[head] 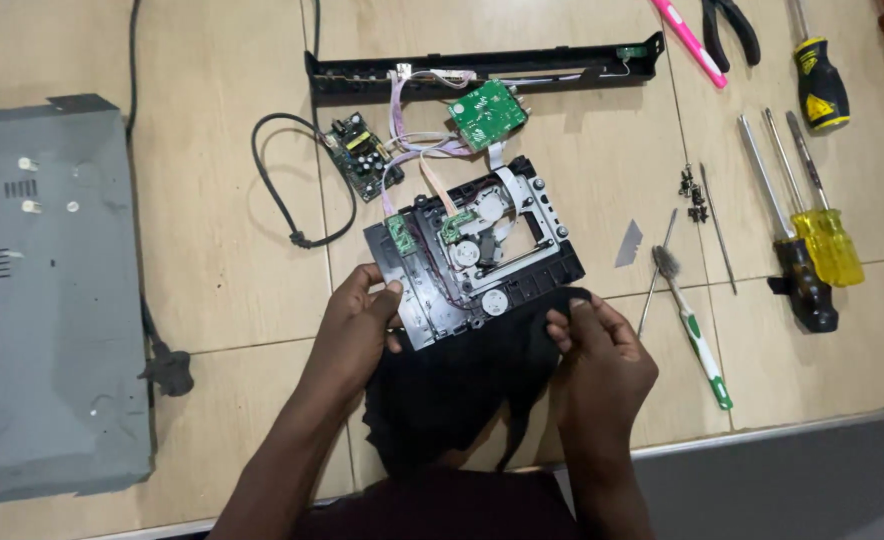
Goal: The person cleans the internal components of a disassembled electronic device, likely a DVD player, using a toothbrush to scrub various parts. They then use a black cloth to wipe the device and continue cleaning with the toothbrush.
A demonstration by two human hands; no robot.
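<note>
— What are your hands on?

— My left hand pinches the disc drive mechanism's lower-left edge at frame centre; my right hand clutches black cloth beneath.

— Fragile?

— I'd judge it light, rigid, delicate: hold the frame edges, never the ribbon cables.

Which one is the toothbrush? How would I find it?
Start at the black disc drive the left hand and right hand are holding. Look just right of it on the tan table. The toothbrush lies slanted there, the only tool with a white-and-green handle and worn bristles.
</note>
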